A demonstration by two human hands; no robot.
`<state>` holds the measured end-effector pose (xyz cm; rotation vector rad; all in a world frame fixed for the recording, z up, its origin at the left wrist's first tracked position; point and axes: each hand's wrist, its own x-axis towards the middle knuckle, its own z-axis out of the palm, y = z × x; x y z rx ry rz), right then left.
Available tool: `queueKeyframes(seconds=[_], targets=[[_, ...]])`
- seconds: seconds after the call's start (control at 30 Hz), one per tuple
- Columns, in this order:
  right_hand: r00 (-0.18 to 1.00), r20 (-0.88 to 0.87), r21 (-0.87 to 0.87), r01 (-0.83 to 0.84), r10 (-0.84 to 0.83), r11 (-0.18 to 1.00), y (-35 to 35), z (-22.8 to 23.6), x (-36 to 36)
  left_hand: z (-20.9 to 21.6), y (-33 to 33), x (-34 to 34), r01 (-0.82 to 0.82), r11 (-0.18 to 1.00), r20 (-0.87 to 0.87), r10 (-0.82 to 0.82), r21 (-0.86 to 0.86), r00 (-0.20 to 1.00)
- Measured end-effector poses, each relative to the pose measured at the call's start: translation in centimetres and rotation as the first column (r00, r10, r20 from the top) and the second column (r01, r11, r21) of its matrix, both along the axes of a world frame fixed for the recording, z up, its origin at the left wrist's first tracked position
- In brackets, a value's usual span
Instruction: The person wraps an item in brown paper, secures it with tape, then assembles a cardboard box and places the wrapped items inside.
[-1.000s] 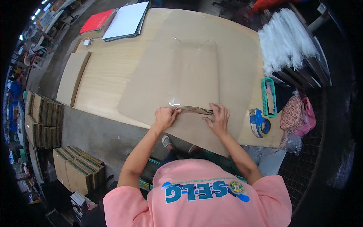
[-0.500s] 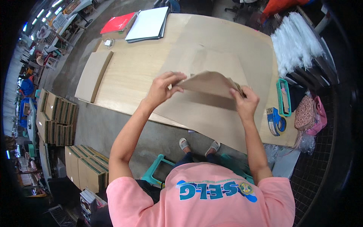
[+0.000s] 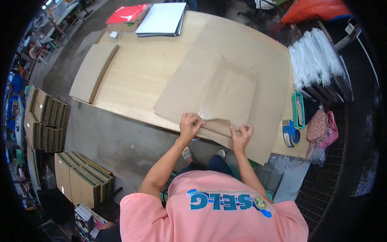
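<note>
A sheet of brown kraft paper (image 3: 231, 90), creased and folded over, lies on a larger brown sheet (image 3: 268, 60) that covers the right part of the table. At the near edge my left hand (image 3: 190, 126) pinches the paper's left end between thumb and fingers. My right hand (image 3: 242, 136) grips the same folded edge a little farther right. Between the two hands the fold stands slightly raised. A small shiny strip, perhaps clear tape, shows just above my left hand. What lies under the folded paper is hidden.
The wooden table (image 3: 133, 76) holds a flat brown bundle (image 3: 92, 74) at left, and a red-topped stack (image 3: 127, 14) and white stack (image 3: 161, 19) behind. At right are a blue tape dispenser (image 3: 288, 133), green basket (image 3: 296, 111) and plastic-wrapped bundles (image 3: 314, 60). Cartons (image 3: 82, 179) stand on the floor.
Both hands have come down and toward me, bringing the lifted paper edge from mid-table to the near table edge. The raised paper now lies mostly flat, folded over.
</note>
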<state>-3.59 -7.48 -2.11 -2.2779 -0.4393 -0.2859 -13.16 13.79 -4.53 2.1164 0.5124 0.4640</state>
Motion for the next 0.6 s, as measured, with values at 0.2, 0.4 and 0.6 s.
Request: queueKeyframes(seconds=[0.2,0.4,0.6], targets=[[0.997,-0.059,-0.198,-0.059,0.048,0.978,1.9,0.3,0.8,-0.6,-2.9,2.8,-0.44,0.883,0.172,0.413,0.162,0.894],[0.77,-0.186,-0.546,-0.598,0.611,0.587,3.4,0.6,2.4,-1.0,-3.9,4.1,-0.455,0.867,0.172,0.426,0.202,0.888],[0.995,-0.066,-0.67,-0.097,0.072,0.736,-19.3,-3.2,9.5,-0.9,-5.4,4.4,-0.576,0.781,0.152,0.556,0.242,0.817]])
